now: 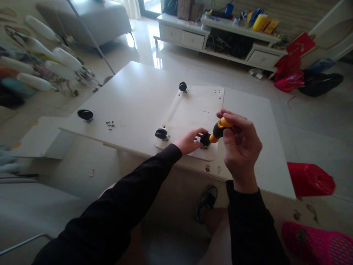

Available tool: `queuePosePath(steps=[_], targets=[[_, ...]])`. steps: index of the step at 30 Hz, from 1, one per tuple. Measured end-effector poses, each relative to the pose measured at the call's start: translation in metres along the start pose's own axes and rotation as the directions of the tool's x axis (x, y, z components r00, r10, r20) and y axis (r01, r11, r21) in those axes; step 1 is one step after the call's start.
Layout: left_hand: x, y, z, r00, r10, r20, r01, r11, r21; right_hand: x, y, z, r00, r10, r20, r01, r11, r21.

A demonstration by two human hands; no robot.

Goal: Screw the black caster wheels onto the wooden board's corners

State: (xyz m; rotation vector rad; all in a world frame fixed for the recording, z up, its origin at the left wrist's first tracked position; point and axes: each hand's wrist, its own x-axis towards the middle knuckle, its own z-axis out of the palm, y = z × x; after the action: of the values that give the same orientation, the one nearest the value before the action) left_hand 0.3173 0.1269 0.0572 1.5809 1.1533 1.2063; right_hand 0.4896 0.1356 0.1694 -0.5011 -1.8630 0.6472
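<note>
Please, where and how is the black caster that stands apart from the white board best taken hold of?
Probably by its black wheel, coming from above: the caster sits with the wheel uppermost and its metal fitting low, by the tabletop. The small screws lie apart, right of it in the picture.

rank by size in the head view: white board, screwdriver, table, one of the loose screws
1. Table
2. White board
3. Screwdriver, partly hidden by the right hand
4. Loose screw
</note>
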Motion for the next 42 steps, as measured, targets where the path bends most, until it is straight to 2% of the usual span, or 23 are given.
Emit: queuePosePath(steps=[2, 7, 9, 15, 17, 22, 25, 30, 33, 38, 42], targets=[[0.000, -0.001, 0.000, 1.000, -0.002, 0.000, 0.002, 1.000, 0.006, 0.000, 0.001, 0.000, 1.000, 0.000, -0.008, 0.000, 1.000, 0.016], [0.002, -0.003, 0.001, 1.000, 0.004, -0.001, -0.004, 0.999, 0.035, 0.004, 0.011, 0.000, 0.985, -0.080, -0.156, 0.065, 0.993, -0.095], [0.002, -0.002, 0.000, 1.000, 0.007, -0.005, -0.007, 0.999, 0.038, 0.004, 0.012, -0.001, 0.979, -0.102, -0.178, 0.085, 0.992, -0.098], [0.001, 0.003, -0.002, 0.999, -0.044, -0.005, 0.045, 0.995, 0.086, 0.000, 0.008, 0.000, 0.998, -0.011, -0.066, 0.015, 0.998, 0.064], [0.000, 0.005, -0.003, 0.999, -0.047, -0.009, 0.047, 0.995, 0.093, 0.000, 0.009, 0.000, 0.997, -0.017, -0.080, 0.022, 0.998, 0.059], [0.001, 0.003, 0.000, 0.999, -0.010, -0.035, 0.014, 0.995, 0.094, 0.003, 0.014, 0.001, 0.976, -0.122, -0.181, 0.113, 0.992, -0.058], [0.001, 0.001, 0.001, 0.999, -0.004, -0.044, 0.009, 0.995, 0.099, 0.002, 0.013, 0.003, 0.978, -0.134, -0.157, 0.120, 0.988, -0.095], [0.000, 0.002, 0.000, 0.999, -0.008, -0.036, 0.012, 0.995, 0.099, -0.004, 0.015, 0.004, 0.999, -0.021, -0.036, 0.022, 0.999, 0.034], [0.001, 0.002, -0.001, 0.999, -0.009, -0.044, 0.014, 0.993, 0.113, -0.003, 0.018, 0.004, 0.998, -0.029, -0.061, 0.031, 0.999, 0.028], [0.002, -0.001, 0.001, 0.998, -0.010, -0.055, 0.017, 0.993, 0.118, 0.002, 0.017, 0.003, 0.985, -0.083, -0.149, 0.072, 0.994, -0.077], [0.002, 0.002, -0.001, 0.999, -0.011, -0.042, 0.015, 0.995, 0.094, -0.002, 0.016, 0.003, 0.997, -0.039, -0.065, 0.038, 0.999, -0.016]])
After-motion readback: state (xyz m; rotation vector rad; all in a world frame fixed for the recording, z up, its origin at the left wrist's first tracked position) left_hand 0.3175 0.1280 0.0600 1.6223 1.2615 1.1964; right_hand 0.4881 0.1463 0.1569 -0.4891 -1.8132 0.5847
